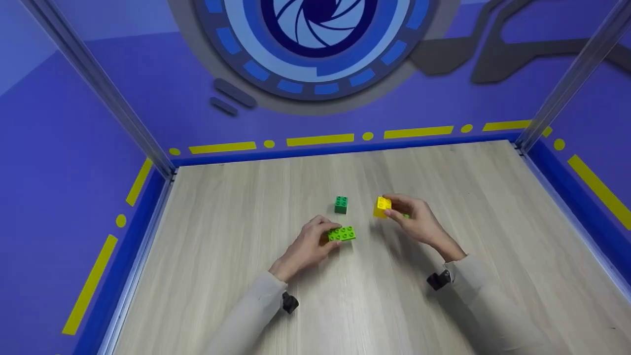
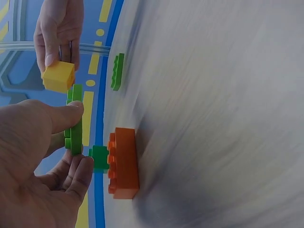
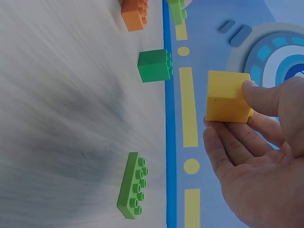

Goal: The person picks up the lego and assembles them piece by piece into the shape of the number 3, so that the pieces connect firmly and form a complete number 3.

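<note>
Gripping a light green flat brick (image 1: 342,233) between thumb and curled fingers, the left hand (image 1: 308,246) held that brick clear of the worktop (image 1: 236,276), near the centre of the surface. In the left wrist view the same brick (image 2: 74,119) stood on edge between the thumb (image 2: 64,116) and the fingertips (image 2: 80,171), and an orange brick (image 2: 124,163) sat on the worktop directly beside it, studs facing the hand. The right hand (image 1: 419,222) pinched a yellow square brick (image 1: 382,207) between thumb and fingers, raised above the worktop and just right of a dark green square brick (image 1: 340,204). The right wrist view showed the yellow brick (image 3: 228,97) held at the fingertips, thumb (image 3: 266,97) pressed on one face, the palm open beneath it. The dark green brick (image 3: 154,65) rested on the worktop, apart from both hands and between them in the head view. A second light green flat plate (image 3: 133,186) lay studs-up on the worktop below the right hand, mostly hidden by that hand in the head view. Blue walls with yellow dashed markings enclosed the worktop on three sides, and both forearms wore light sleeves (image 1: 246,320).
</note>
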### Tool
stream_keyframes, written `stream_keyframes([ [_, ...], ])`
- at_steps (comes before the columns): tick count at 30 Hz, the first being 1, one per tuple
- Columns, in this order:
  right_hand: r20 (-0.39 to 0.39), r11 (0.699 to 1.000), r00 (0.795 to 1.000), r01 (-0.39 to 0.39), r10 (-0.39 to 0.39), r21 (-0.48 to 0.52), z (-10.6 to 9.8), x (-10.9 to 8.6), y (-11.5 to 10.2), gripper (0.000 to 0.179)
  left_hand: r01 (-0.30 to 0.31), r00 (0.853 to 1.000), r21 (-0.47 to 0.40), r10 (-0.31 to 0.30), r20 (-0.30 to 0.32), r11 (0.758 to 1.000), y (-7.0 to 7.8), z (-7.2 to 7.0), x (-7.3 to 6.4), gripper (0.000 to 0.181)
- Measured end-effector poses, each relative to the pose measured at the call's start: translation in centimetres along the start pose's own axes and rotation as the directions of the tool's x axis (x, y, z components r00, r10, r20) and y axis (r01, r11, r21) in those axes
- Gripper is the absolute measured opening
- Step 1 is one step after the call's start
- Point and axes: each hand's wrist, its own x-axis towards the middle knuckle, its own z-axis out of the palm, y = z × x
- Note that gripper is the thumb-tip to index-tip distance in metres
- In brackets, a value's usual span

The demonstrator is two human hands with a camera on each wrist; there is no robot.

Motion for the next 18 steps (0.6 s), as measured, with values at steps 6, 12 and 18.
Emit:
stream_keyframes([
  [6,0.003,1.000,1.000,0.014,-0.014,-0.013,0.1,-0.5,-0.3,0.043,-0.029,0.999,0.029,0.029,0.020,0.999,0.4,0.8,-0.6,0.039],
  [12,0.008,1.000,1.000,0.004,-0.004,0.006,0.5,-1.1,-0.4,0.043,-0.024,0.999,0.063,0.021,0.048,0.998,0.6,1.5,-1.2,0.039],
  [18,0.015,1.000,1.000,0.006,-0.006,-0.003,0.9,-1.7,-0.3,0.042,-0.007,0.998,0.085,0.002,0.065,0.996,0.4,2.4,-1.7,0.039],
])
